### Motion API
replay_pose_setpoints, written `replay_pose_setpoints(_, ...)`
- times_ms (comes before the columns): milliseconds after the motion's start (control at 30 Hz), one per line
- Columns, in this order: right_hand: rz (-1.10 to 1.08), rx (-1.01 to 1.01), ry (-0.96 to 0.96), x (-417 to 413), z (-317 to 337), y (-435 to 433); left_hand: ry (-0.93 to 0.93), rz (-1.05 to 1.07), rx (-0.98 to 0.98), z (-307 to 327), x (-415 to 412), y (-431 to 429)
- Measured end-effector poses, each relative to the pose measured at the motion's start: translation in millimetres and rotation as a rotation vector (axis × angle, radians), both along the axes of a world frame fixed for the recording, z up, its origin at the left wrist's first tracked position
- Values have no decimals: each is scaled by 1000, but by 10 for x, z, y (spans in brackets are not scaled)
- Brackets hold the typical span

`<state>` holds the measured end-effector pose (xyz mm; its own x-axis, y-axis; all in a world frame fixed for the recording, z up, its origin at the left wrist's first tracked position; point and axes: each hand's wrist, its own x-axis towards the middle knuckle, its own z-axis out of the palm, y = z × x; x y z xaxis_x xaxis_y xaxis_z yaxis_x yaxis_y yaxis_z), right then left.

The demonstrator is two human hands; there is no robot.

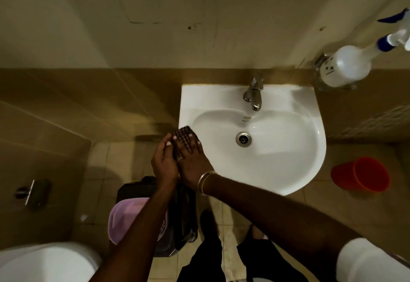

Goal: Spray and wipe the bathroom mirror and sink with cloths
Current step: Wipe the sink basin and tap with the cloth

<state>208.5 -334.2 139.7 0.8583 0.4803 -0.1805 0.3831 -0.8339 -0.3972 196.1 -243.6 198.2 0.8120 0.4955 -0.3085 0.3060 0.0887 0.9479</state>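
Open sink bowl rightward, tap at its back rim

We see the spray bottle on a wall holder right of the sink, and a bucket on the floor nearer us.

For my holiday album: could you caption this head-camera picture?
A checked cloth pressed between left hand and right hand at the left rim of the sink.
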Motion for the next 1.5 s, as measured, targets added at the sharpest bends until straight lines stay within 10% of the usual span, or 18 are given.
replay_pose_setpoints(500,-143,-88,-77,1629,462,-140,-6,-65,-35,9,18,-215)
replay_pose_setpoints(833,-269,5,-143,1437,336,-962,-18,-155,-45,52,18,-453)
replay_pose_setpoints(1233,99,-144,-367,953,360,-2642,3,-273,-21,69,56,-839)
replay_pose_setpoints(1500,-196,-187,-312,1193,269,-2910,15,-317,23,46,85,-1063)
